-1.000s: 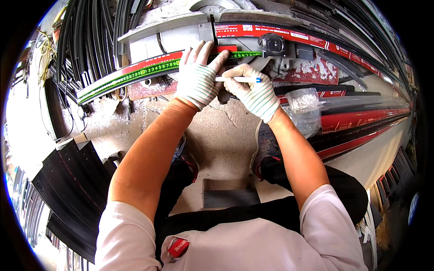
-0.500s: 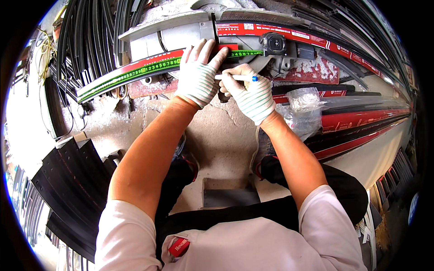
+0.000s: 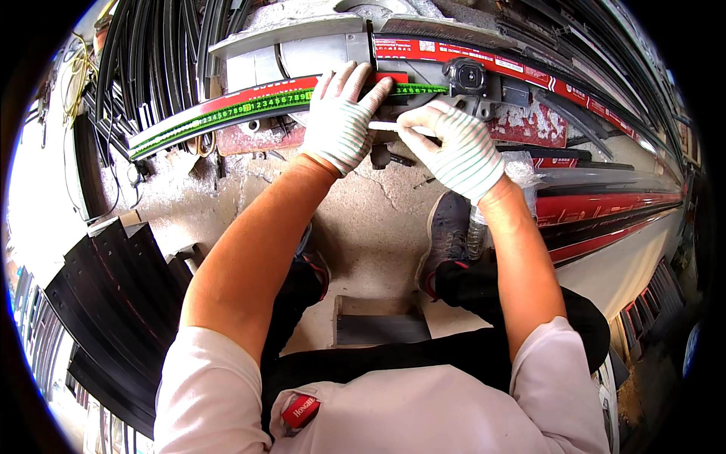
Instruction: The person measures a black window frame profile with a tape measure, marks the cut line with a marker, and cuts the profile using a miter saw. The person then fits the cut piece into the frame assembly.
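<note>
My left hand (image 3: 340, 117), in a white glove with thin green stripes, lies with fingers stretched across a green tape-measure blade (image 3: 261, 104) and a long red-and-black strip (image 3: 219, 110). The blade runs along the strip to its black case (image 3: 463, 77), on the right. My right hand (image 3: 454, 142), gloved alike, is closed around a white marker pen (image 3: 384, 126). The pen points left, its near end meeting the edge of my left hand. Its blue end is hidden in my right fingers.
A grey metal machine bed with an upright fence (image 3: 287, 34) lies under the strip. Another red-labelled strip (image 3: 499, 59) extends right. Black profiles (image 3: 155, 57) crowd the back left; dark panels (image 3: 113, 295) stand near left. Wrapped red profiles (image 3: 605, 206) lie at right.
My right hand has moved right and slightly down, and the pen's blue end has gone out of sight. My left hand stays on the tape blade. The whole view has shifted slightly.
</note>
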The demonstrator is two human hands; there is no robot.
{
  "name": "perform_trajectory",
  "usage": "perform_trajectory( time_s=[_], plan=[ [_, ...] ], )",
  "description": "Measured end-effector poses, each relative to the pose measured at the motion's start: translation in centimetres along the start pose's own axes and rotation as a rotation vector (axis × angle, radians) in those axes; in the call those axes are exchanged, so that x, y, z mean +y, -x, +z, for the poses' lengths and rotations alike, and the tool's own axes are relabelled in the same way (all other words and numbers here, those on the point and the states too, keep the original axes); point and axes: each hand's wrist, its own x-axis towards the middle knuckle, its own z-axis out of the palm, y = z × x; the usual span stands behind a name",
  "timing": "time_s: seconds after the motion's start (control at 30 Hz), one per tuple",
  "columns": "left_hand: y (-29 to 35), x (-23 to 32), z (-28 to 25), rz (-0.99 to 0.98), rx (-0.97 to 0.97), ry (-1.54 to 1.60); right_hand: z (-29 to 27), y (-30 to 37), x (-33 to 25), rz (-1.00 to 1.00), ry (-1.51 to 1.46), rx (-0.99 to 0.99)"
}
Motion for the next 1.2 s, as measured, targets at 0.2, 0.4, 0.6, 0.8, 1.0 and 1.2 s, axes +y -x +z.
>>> perform_trajectory(
  time_s=[0.2, 0.4, 0.6, 0.8, 1.0, 1.2],
  plan=[
    [0.2, -0.2, 0.4, 0.005, -0.001, -0.027, -1.2, -1.8, -1.2, -0.267, 0.569, -0.186],
    [0.3, -0.1, 0.3, -0.005, -0.007, -0.026, -1.6, -2.1, -0.9, -0.323, 0.625, -0.258],
    [0.2, 0.0, 0.2, 0.012, -0.008, -0.025, -1.6, -1.9, -1.3, 0.105, 0.435, -0.384],
    [0.3, -0.3, 0.4, 0.023, 0.010, -0.056, -3.4, -2.4, -1.3, 0.236, 0.412, -0.457],
    [0.2, 0.1, -0.1, 0.014, 0.014, -0.024, -5.5, -1.9, -0.6, 0.217, 0.175, -0.402],
    [0.0, 0.4, -0.3, 0.002, -0.009, -0.009, -7.1, -1.5, 4.0, 0.470, -0.894, -0.112]
  ],
)
